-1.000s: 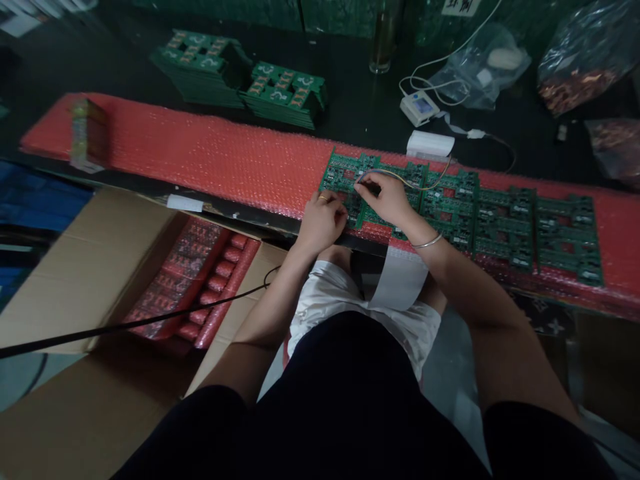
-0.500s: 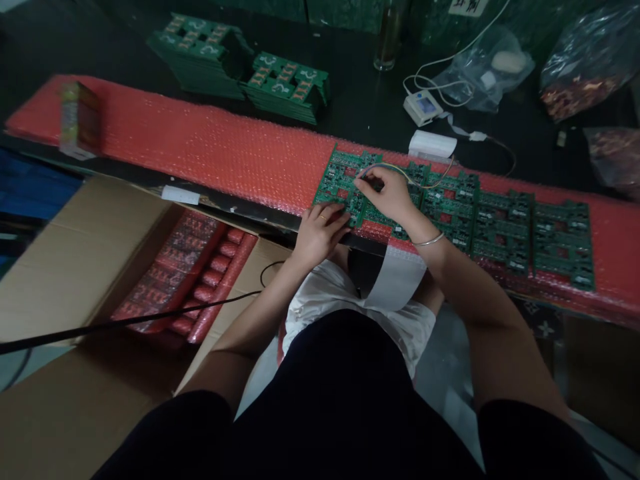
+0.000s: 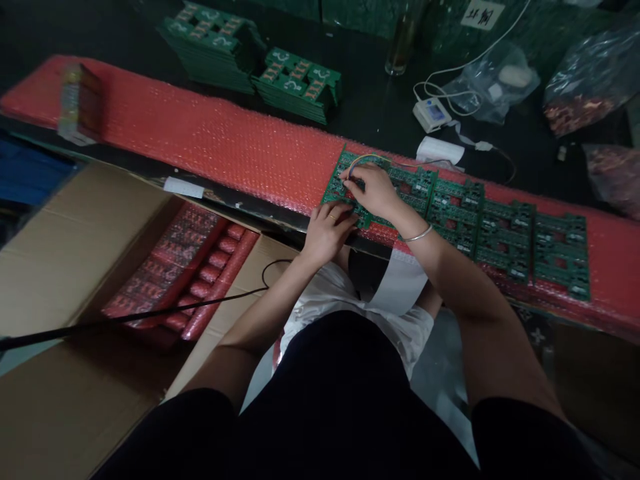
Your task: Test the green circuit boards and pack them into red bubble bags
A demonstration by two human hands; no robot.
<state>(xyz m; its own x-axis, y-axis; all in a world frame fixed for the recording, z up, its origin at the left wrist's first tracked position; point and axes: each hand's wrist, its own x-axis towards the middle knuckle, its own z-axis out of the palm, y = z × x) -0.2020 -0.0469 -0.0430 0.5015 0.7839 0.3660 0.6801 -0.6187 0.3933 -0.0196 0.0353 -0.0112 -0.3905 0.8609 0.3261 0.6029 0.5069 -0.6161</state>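
Note:
A row of several green circuit boards (image 3: 457,210) lies on red bubble wrap. My left hand (image 3: 327,230) rests its fingers, slightly spread, on the front edge of the leftmost board (image 3: 337,180). Over that same board my right hand (image 3: 373,190) is closed in a pinch on the end of a wire lead (image 3: 367,157). The lead's thin coloured wires arch above the fingers and run right, towards a small white device with a screen (image 3: 433,115). The tip of the lead is hidden by the fingers, so I cannot tell whether it touches the board.
Two stacks of green boards (image 3: 297,83) stand behind the red bubble wrap (image 3: 215,137). At left is a small box (image 3: 79,103). A drinking glass (image 3: 397,53) and plastic bags (image 3: 580,100) are at the back. Below left, an open carton (image 3: 45,247) holds wrapped boards.
My right hand has moved left across the leftmost board with the wire lead. My left hand stays at the board's front edge. The camera view has shifted slightly.

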